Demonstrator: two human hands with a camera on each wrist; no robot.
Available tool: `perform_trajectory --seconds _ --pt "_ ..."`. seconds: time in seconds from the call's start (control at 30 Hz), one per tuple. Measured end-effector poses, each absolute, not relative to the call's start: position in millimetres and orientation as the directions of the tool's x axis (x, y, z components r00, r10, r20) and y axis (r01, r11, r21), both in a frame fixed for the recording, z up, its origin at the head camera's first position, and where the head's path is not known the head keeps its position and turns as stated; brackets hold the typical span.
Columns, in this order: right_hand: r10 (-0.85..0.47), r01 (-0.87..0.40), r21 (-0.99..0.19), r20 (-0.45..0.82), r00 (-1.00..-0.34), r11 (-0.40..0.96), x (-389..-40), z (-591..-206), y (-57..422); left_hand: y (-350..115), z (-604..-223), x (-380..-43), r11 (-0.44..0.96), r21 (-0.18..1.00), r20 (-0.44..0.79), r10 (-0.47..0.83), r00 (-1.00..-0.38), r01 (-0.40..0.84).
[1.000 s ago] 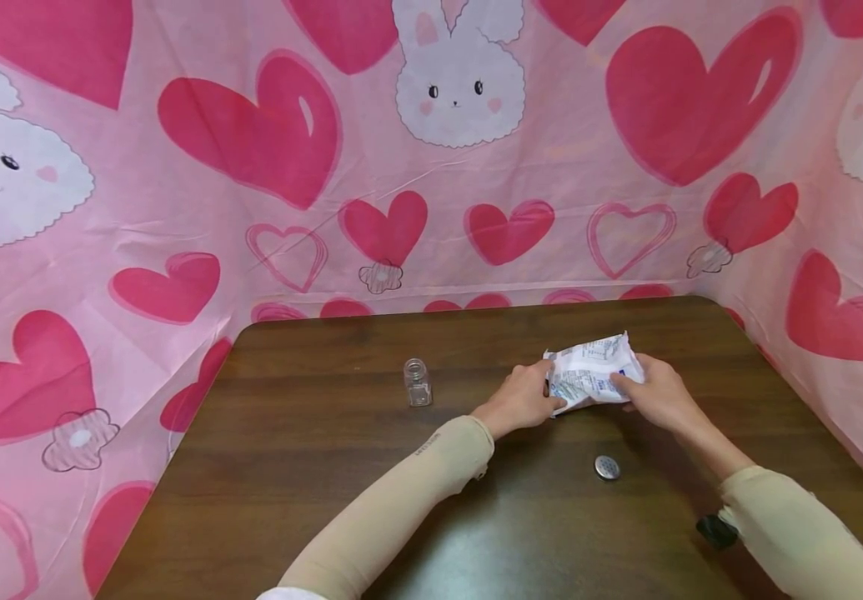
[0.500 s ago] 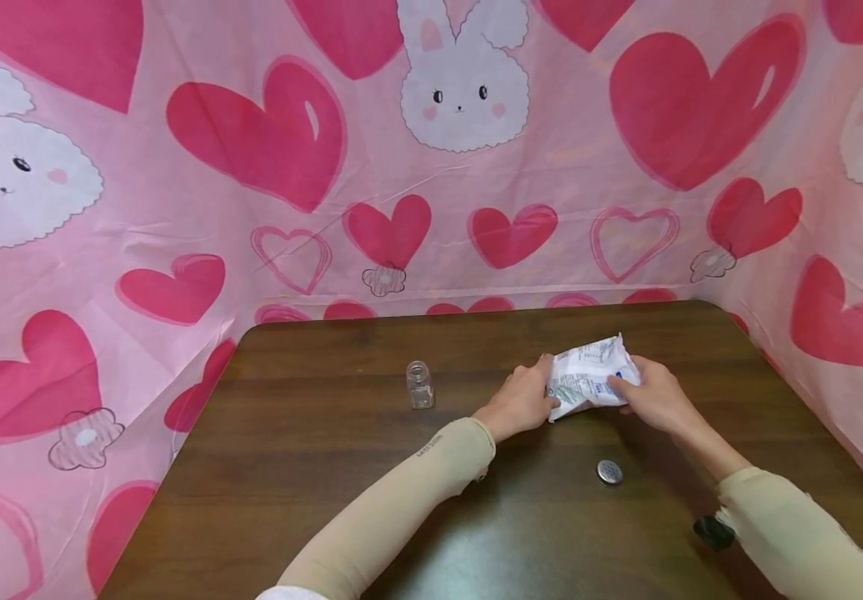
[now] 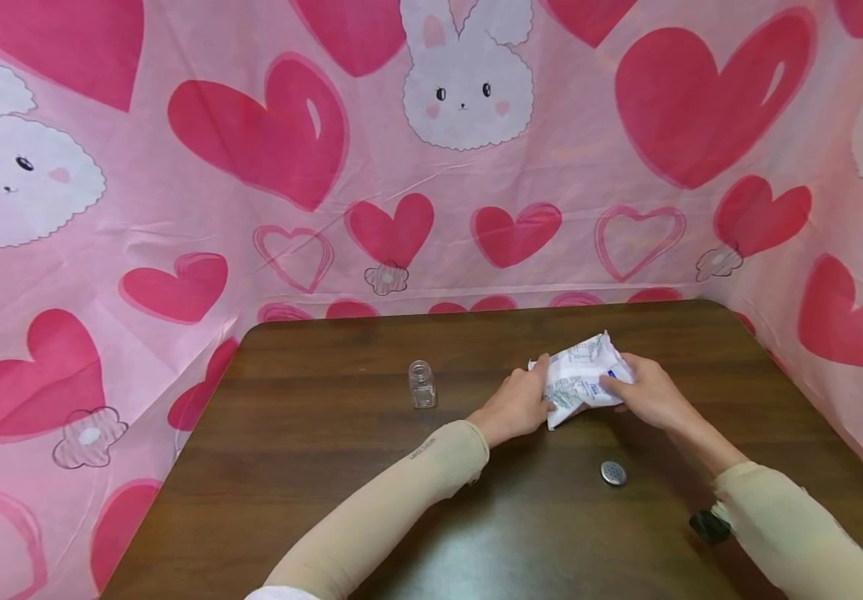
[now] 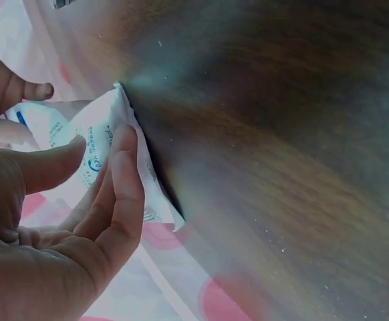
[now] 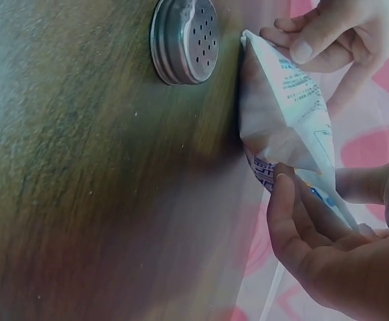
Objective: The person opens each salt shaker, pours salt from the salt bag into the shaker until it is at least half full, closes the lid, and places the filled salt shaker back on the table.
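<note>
A white printed plastic packet (image 3: 579,377) is held above the wooden table by both hands. My left hand (image 3: 515,406) holds its left end; in the left wrist view the thumb (image 4: 57,164) lies over the top and the fingers (image 4: 124,180) along the side. At the right end, my right hand (image 3: 650,395) grips the packet with the thumb above and fingers beneath, as the right wrist view also shows. To the left stands a small clear glass jar (image 3: 423,387), upright and without a lid. A perforated metal shaker lid (image 3: 614,474) lies nearer the person.
The brown wooden table (image 3: 311,475) has rounded far corners. Pink cloth (image 3: 288,167) printed with hearts and rabbits hangs along its back and sides. Tiny white specks dot the tabletop in the wrist views. A small black object (image 3: 710,527) sits at the right sleeve's cuff.
Both hands have shifted the packet slightly left, and it is turned a little, with its lower left corner further down. The jar and lid stay put; the head view has shifted slightly.
</note>
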State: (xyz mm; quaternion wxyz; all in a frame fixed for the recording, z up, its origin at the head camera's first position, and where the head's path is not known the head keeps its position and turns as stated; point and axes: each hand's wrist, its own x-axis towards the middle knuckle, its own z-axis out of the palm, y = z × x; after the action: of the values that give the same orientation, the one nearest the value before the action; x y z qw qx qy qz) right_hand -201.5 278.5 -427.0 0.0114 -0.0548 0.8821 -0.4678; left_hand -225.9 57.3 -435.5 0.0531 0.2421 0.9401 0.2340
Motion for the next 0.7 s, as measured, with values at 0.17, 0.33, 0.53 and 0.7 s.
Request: perform_trajectory --seconds 0.17,0.33,0.53,0.7 --pt "-0.134 -0.088 -0.839 0.018 -0.991 0.537 -203 -427 274 51 -436 -224 0.756 0.456 0.033 0.512 -0.858 0.469" --pt "-0.166 -0.093 -0.847 0.005 -0.986 0.524 -205 -427 270 44 -439 -220 0.74 0.468 0.053 0.523 -0.851 0.483" --pt "-0.19 -0.097 -0.847 -0.005 -0.982 0.523 -207 -425 263 38 -440 -214 0.741 0.463 0.083 0.511 -0.856 0.487" --pt "-0.209 -0.109 -0.852 0.0 -0.978 0.513 -208 -426 261 35 -440 -211 0.731 0.474 0.098 0.511 -0.854 0.491"
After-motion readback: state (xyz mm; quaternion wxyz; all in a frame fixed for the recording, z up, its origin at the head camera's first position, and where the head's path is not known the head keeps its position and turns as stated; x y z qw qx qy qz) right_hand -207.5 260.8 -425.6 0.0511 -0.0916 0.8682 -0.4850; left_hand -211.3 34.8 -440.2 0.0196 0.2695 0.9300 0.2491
